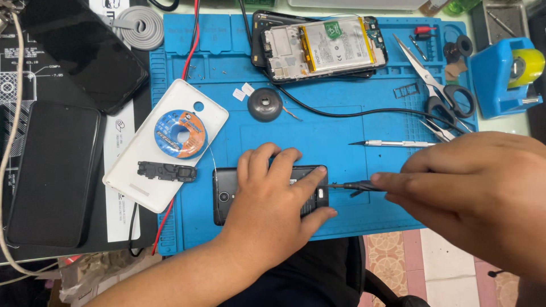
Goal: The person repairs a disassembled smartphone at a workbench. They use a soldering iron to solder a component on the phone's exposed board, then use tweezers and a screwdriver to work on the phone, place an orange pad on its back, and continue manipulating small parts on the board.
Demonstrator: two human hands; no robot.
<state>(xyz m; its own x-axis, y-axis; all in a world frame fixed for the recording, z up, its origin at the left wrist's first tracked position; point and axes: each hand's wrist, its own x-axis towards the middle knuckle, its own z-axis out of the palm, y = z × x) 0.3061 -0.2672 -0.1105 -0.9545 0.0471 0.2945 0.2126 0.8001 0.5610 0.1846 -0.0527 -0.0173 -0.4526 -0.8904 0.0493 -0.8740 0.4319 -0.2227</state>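
Observation:
A black phone (227,194) lies with its back off on the blue work mat (318,131), near the mat's front edge. My left hand (273,199) presses flat on top of it, fingers spread, covering most of its middle. My right hand (472,187) comes in from the right and pinches a thin black screwdriver (355,186). The tool's tip touches the phone's right end, beside my left index finger.
A white back cover (139,170) carrying a solder wire spool (180,133) and a small black part lies left. An opened phone with its battery (324,48) sits at the back. Scissors (438,91), tweezers, a craft knife (398,144), a tape dispenser (503,77) and two dark phones (54,170) surround the mat.

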